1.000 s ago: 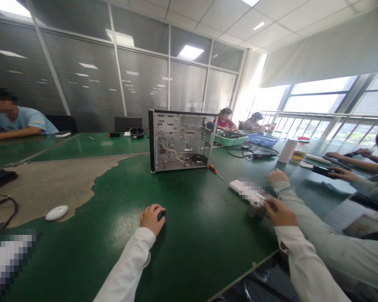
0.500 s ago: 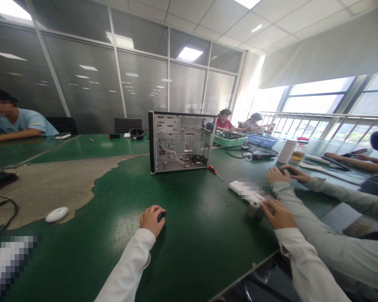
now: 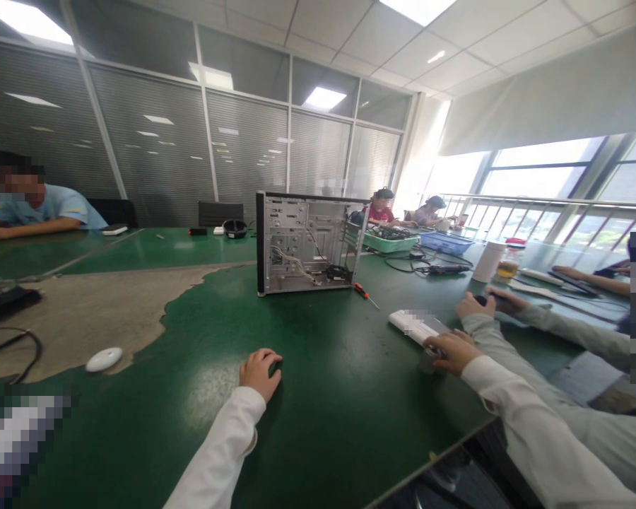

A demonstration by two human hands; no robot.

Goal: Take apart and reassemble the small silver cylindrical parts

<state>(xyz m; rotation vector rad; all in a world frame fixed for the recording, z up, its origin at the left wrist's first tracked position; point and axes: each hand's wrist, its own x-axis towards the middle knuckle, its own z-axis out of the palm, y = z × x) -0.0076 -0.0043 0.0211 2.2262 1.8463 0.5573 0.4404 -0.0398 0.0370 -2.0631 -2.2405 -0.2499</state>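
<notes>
My left hand [image 3: 259, 372] rests on the green table [image 3: 318, 424] with loosely bent fingers apart and nothing in them. My right hand [image 3: 454, 351] reaches in from the right, its fingers closed over the top of a small grey cylindrical object [image 3: 428, 362], mostly hidden beneath them. Just beyond it lies a long white box or device [image 3: 410, 325], partly blurred out. Farther off, an open computer case [image 3: 310, 244] stands upright, loose cables inside. A screwdriver [image 3: 365, 294] with an orange-red handle lies at its lower right corner.
A co-worker's hands [image 3: 477, 305] in grey sleeves are close beside my right hand. Behind them stand a white bottle [image 3: 488, 261] and a red-lidded jar [image 3: 510, 260]. Green [image 3: 389, 242] and blue baskets [image 3: 445, 242] sit farther back. A white oval object [image 3: 104, 359] lies left.
My right hand has moved left, from beside the grey cylinder to over it, and its fingers now cover it. My left hand stays put on the table. The view has shifted slightly.
</notes>
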